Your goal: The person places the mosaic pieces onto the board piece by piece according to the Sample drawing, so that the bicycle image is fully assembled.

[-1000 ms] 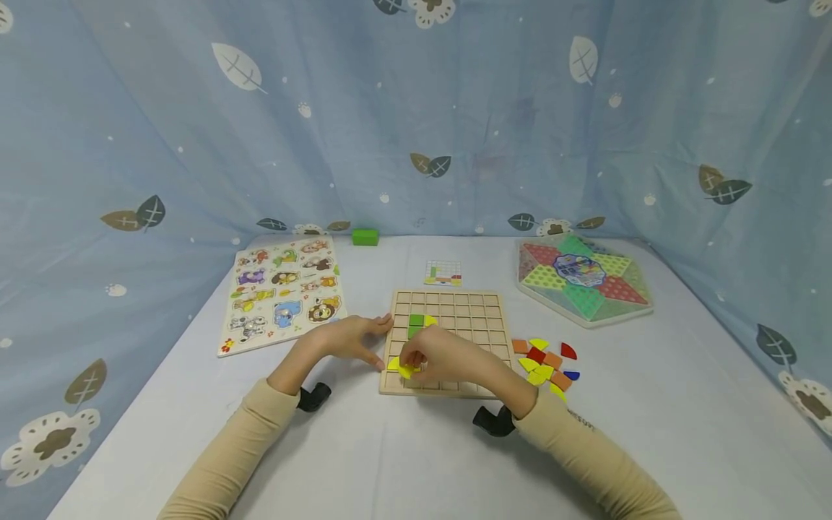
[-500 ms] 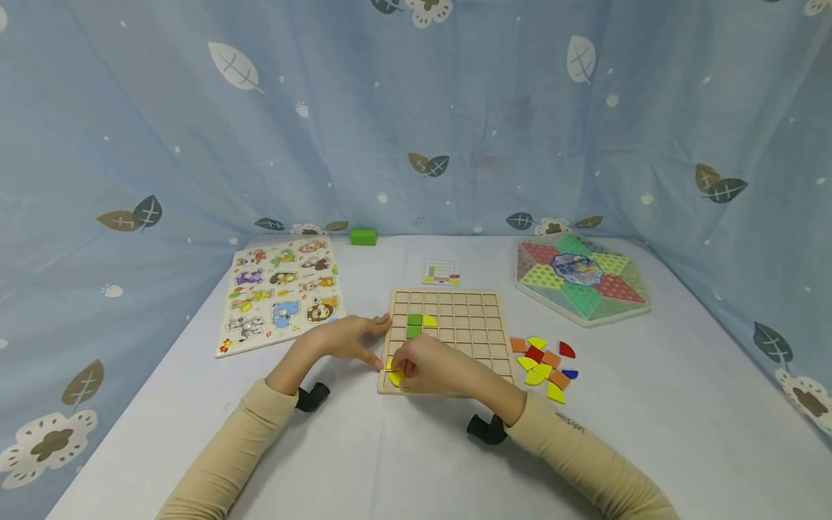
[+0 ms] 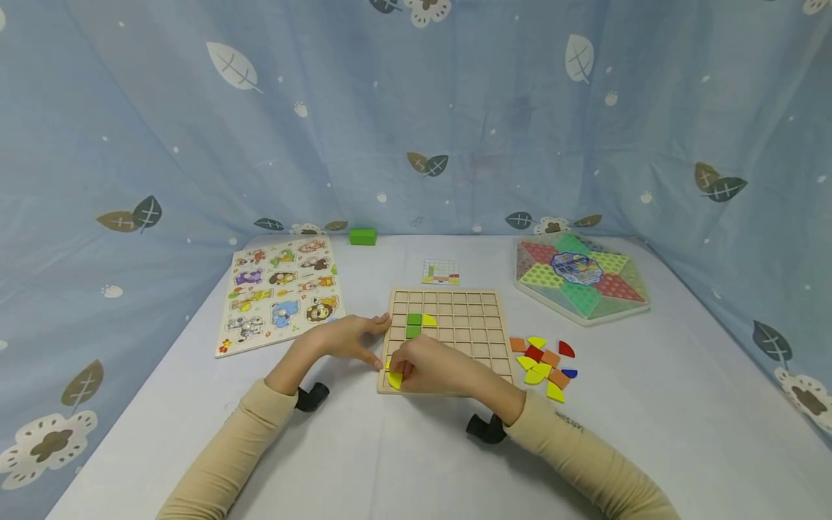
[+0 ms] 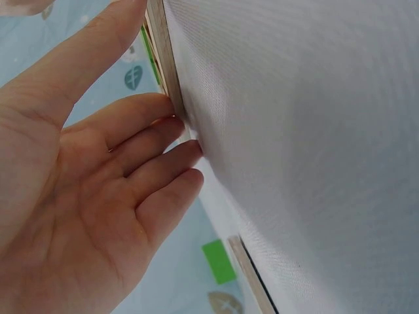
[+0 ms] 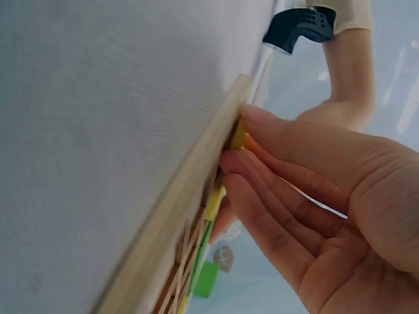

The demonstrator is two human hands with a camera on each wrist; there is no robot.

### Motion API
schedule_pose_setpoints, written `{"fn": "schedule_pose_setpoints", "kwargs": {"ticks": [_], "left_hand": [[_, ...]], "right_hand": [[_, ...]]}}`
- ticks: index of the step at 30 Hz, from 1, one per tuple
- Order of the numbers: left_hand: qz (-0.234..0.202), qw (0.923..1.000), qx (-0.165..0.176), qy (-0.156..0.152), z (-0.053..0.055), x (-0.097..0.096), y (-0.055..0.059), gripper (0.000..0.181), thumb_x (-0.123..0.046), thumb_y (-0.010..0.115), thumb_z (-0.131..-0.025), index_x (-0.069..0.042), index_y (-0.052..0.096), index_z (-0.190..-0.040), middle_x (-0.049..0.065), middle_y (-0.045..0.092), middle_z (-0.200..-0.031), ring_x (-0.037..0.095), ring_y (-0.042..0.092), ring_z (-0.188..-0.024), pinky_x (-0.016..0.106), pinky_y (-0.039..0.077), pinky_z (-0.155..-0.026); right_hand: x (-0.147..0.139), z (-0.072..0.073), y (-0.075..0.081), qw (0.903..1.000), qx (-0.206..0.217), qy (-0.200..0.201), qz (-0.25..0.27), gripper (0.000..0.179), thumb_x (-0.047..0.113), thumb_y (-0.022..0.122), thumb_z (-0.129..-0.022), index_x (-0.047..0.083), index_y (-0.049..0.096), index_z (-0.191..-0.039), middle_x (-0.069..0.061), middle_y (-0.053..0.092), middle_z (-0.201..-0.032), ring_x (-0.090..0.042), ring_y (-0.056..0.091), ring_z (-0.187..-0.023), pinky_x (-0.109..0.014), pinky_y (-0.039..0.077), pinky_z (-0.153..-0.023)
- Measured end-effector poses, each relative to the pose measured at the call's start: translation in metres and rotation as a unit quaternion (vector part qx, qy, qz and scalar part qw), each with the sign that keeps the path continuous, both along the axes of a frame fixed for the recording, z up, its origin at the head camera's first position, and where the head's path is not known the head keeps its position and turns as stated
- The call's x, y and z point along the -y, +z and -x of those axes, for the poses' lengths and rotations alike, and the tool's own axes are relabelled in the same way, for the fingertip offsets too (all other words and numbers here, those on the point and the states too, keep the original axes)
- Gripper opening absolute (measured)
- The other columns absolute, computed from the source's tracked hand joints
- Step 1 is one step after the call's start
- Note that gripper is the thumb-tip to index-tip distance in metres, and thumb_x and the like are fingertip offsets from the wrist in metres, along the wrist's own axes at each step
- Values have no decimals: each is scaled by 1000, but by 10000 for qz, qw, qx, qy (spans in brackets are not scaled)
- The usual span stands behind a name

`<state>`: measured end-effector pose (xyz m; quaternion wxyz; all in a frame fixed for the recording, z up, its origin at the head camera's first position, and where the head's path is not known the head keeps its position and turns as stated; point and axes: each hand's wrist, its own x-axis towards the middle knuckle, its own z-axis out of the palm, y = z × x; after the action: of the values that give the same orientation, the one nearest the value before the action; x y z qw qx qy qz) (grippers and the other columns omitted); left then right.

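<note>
A wooden grid board [image 3: 464,336] lies on the white table. My left hand [image 3: 347,338] rests against its left edge, thumb and fingertips spread along the side; in the left wrist view the fingers [image 4: 154,140] touch the wooden edge. At the board's near left corner my right hand [image 3: 434,366] pinches a yellow quarter-circle tile [image 3: 394,380] between thumb and fingers. Another yellow tile [image 3: 388,365] shows just behind it, partly covered by the hand. Farther back on the grid sit two green square tiles [image 3: 414,326] and a yellow quarter-circle tile [image 3: 430,320].
Loose tiles [image 3: 539,368] in red, orange, yellow and blue lie right of the board. A pattern card [image 3: 441,272] is behind it. An animal puzzle board [image 3: 282,296] lies left, a hexagonal game board [image 3: 578,278] back right, a green block [image 3: 362,237] at the back.
My right hand has moved left with the yellow quarter-circle tile and lowered it to the near left corner of the board. The left hand has stayed at the board's edge.
</note>
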<state>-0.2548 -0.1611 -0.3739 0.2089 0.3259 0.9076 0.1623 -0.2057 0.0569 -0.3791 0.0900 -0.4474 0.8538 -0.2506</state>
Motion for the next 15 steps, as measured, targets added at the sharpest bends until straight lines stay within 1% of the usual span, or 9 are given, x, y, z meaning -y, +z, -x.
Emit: {"fn": "schedule_pose_setpoints", "kwargs": {"ticks": [7, 12, 15], "left_hand": [[-32, 10000, 7, -16, 2, 0, -1, 89, -39, 75, -81, -1, 32, -149, 15, 24, -155, 32, 24, -142, 48, 26, -112], [-36, 10000, 13, -40, 2, 0, -1, 89, -39, 75, -81, -1, 32, -149, 15, 23, -155, 32, 23, -142, 47, 26, -112], [-39, 10000, 19, -43, 1, 1, -1, 89, -39, 75, -81, -1, 31, -149, 15, 23, -155, 31, 24, -142, 47, 25, -112]], "right_hand": [[2, -2, 0, 9997, -217, -36, 69, 19, -4, 70, -77, 5, 74, -93, 2, 65, -78, -5, 51, -67, -13, 45, -60], [2, -3, 0, 9992, -375, -20, 116, 20, -5, 70, -76, 4, 74, -94, 0, 65, -79, -7, 51, -68, -14, 44, -60], [3, -4, 0, 9992, -374, -52, 110, 18, -4, 71, -77, 4, 75, -94, 0, 65, -80, -7, 51, -69, -14, 44, -61]]}}
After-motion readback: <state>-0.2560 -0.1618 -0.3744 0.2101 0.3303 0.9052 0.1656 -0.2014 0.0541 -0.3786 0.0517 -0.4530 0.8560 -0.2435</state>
